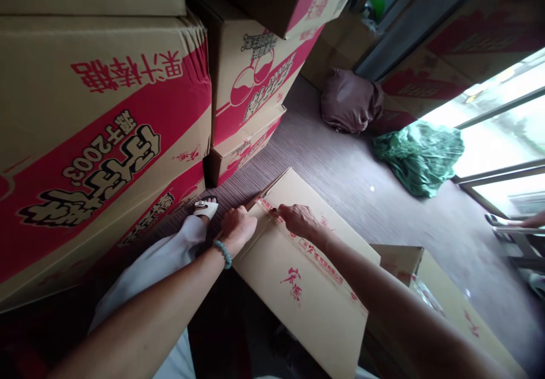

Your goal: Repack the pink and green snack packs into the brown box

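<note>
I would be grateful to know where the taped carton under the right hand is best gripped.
Probably at the two ends of the taped carton, palms coming in from left and right: its top is broad, with tape running along the seam from end to end, and no handle shows. The left hand is at the left end.

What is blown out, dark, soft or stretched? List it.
Head view: the window glares nearly white; head view: the area beneath the handled box is nearly black; head view: the far boxes at upper right look soft, while the handled box's red print reads clearly; head view: edges seem stretched, wide-lens style.
</note>
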`<state>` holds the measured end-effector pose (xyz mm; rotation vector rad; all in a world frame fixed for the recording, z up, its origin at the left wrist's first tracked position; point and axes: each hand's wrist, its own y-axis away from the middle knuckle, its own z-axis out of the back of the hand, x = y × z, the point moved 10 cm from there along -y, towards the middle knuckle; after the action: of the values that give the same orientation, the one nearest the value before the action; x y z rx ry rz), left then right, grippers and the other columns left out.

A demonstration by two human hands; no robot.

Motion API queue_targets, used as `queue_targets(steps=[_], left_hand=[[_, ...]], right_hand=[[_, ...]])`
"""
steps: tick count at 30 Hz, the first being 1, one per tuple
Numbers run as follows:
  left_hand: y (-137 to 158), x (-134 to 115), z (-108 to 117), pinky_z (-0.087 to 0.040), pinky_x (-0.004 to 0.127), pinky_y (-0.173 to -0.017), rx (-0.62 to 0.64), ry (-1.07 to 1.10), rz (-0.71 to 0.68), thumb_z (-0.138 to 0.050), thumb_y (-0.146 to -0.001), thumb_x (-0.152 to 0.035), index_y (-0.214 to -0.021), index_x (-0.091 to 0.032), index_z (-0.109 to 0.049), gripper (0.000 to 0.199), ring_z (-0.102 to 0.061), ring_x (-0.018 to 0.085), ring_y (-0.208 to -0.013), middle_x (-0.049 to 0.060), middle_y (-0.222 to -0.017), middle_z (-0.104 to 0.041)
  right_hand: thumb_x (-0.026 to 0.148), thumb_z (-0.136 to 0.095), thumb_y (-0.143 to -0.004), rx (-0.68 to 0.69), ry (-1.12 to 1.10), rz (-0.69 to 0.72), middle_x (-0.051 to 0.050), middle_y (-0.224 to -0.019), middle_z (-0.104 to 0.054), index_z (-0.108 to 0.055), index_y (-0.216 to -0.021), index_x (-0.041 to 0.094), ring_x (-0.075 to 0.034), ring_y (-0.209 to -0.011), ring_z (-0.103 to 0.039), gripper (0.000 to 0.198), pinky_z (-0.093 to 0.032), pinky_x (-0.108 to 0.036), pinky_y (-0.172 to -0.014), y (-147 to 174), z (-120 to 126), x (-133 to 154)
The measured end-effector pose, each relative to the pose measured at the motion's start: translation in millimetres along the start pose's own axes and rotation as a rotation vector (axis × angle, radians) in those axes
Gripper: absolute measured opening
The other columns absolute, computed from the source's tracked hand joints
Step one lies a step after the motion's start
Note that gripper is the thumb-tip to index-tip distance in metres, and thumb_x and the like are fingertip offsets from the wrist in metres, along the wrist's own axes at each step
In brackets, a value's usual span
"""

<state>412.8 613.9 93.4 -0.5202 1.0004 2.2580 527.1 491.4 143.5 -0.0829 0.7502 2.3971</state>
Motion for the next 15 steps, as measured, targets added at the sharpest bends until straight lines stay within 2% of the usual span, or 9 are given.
queue_targets(steps=[3, 7, 11, 15], left_hand=[[1, -2, 2, -0.046, 0.03, -0.078, -0.015, -0.017, -0.031, -0.049, -0.072, -0.022, -0.097, -0.015, -0.066, 0.031, -0.063, 0.026, -0.1, 0.014, -0.105, -0.069], [2, -6, 2, -0.045, 0.03, -0.079, 0.01, -0.02, -0.007, -0.048, -0.075, -0.024, -0.097, -0.013, -0.066, 0.031, -0.063, 0.026, -0.099, 0.015, -0.105, -0.07], [0, -15, 3, -0.045, 0.032, -0.075, 0.014, 0.012, -0.004, -0.048, -0.08, -0.038, -0.093, -0.011, -0.068, 0.037, -0.064, 0.028, -0.097, 0.018, -0.104, -0.07], [-6, -21, -3, -0.044, 0.034, -0.07, 0.017, 0.025, -0.018, -0.051, -0.076, -0.055, -0.085, -0.013, -0.069, 0.047, -0.065, 0.031, -0.093, 0.02, -0.101, -0.07]], right_hand=[[0.032, -0.034, -0.095, 0.02, -0.043, -0.029, -0.007, -0.085, -0.069, -0.064, -0.101, 0.025, -0.016, -0.069, -0.06, 0.031, -0.029, -0.026, -0.058, 17, -11, -15], [0.033, -0.033, -0.096, 0.045, -0.094, -0.058, -0.005, -0.078, -0.068, -0.065, -0.096, 0.024, -0.014, -0.065, -0.059, 0.033, -0.028, -0.025, -0.058, 45, -37, -38], [0.031, -0.031, -0.096, 0.021, -0.084, -0.081, -0.005, -0.079, -0.069, -0.062, -0.103, 0.024, -0.015, -0.067, -0.061, 0.033, -0.026, -0.025, -0.056, 67, -58, -49], [0.032, -0.031, -0.096, 0.017, -0.063, -0.106, -0.006, -0.083, -0.07, -0.062, -0.105, 0.024, -0.017, -0.073, -0.063, 0.033, -0.026, -0.027, -0.057, 83, -69, -54]])
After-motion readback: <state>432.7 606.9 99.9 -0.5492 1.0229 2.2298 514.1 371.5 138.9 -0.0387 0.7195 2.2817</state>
